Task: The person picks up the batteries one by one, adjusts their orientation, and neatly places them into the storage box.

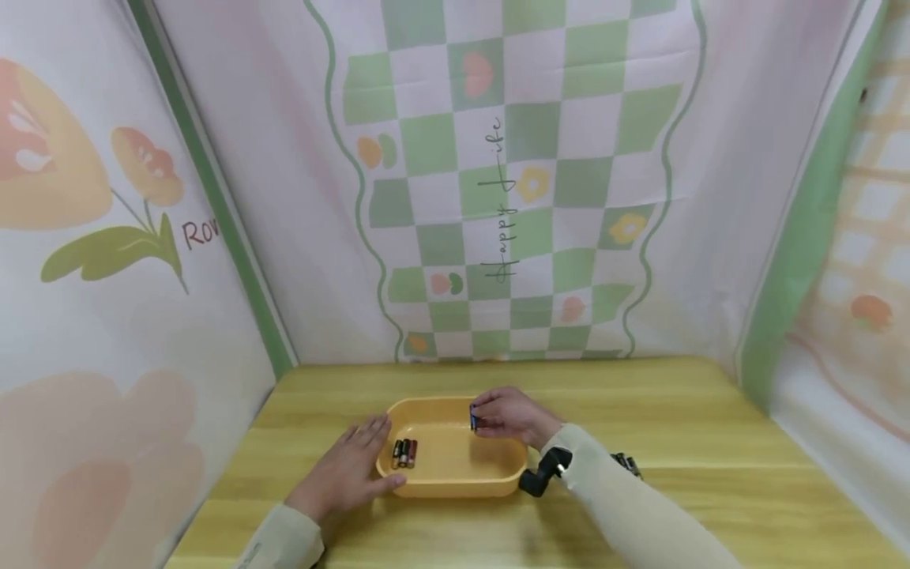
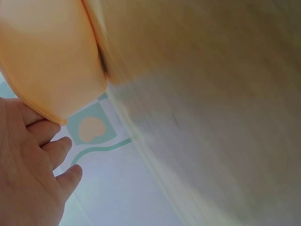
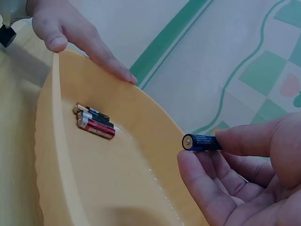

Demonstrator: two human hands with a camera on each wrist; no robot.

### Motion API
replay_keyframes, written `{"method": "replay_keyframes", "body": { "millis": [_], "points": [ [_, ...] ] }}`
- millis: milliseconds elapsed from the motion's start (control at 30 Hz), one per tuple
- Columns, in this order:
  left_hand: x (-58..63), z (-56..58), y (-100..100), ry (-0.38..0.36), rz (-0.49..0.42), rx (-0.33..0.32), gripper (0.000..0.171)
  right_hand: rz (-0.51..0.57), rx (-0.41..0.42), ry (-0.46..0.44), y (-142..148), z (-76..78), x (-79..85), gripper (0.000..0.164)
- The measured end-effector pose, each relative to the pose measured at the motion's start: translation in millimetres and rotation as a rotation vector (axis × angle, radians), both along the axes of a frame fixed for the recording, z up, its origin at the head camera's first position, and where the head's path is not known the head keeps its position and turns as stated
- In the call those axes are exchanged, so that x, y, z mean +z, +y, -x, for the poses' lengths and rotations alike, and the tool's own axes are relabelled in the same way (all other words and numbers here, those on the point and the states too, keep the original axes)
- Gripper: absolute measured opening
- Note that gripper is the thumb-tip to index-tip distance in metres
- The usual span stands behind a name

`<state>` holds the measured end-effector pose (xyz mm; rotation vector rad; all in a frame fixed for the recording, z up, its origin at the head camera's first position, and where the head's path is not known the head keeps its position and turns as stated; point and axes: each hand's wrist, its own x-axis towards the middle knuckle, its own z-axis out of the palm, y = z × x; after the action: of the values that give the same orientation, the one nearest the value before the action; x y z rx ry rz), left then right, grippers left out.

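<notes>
A yellow plastic basin stands on the table in front of me. Between thumb and fingers, my right hand pinches a blue battery above the right part of the basin. Three batteries lie side by side at the basin's left end; in the right wrist view the red and silver battery is nearest. At that same end, my left hand rests on the rim with its fingers extended and thumb spread. The left wrist view shows its fingertips against the basin's wall.
More batteries lie on the wooden table to the right, partly hidden by my right forearm. A black wrist mount sits by the basin's right rim. Printed curtains hang behind the table and on both sides.
</notes>
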<state>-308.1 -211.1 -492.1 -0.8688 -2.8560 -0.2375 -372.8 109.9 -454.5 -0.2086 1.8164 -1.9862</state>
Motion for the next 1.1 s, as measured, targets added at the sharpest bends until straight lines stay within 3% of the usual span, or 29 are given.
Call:
{"method": "replay_keyframes", "body": {
  "millis": [267,533,1100],
  "points": [
    [-4.4,0.5,-5,0.018,0.008,0.013,0.092,-0.03,0.002,-0.003,-23,1.1,-6.8,0.029],
    [-4.4,-1.3,-4,-0.027,-0.008,0.04,0.092,-0.083,0.003,0.015,-40,2.6,-20.6,0.015],
    [-5.9,0.6,-1,-0.011,-0.029,0.004,0.091,-0.12,0.018,0.014,-58,-2.7,-29.3,0.013]
  ]
}}
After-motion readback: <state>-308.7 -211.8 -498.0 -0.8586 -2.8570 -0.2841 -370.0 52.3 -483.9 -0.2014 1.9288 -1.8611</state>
